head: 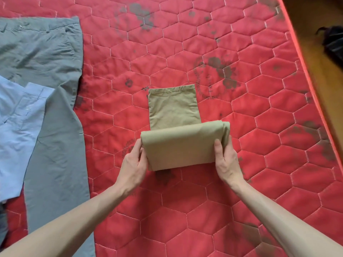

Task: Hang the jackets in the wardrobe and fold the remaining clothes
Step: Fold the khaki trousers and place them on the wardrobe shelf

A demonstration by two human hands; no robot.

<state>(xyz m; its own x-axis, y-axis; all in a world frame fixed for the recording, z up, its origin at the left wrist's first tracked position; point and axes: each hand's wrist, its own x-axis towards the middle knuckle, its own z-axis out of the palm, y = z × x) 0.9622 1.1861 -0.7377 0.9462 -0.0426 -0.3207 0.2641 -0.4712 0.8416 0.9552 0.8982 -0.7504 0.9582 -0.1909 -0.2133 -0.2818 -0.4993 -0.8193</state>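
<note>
The khaki trousers (182, 143) lie mid-bed on the red quilted mattress (259, 108), folded into a thick bundle with one flap still flat beyond the grips. The left hand (132, 167) grasps the bundle's left edge, the right hand (227, 160) its right edge, thumbs on top. If either grip slackens, the stacked layers may slide and skew. Well left of the left grip lie grey trousers (52, 108) and a blue shirt (18, 117), unfolded.
</note>
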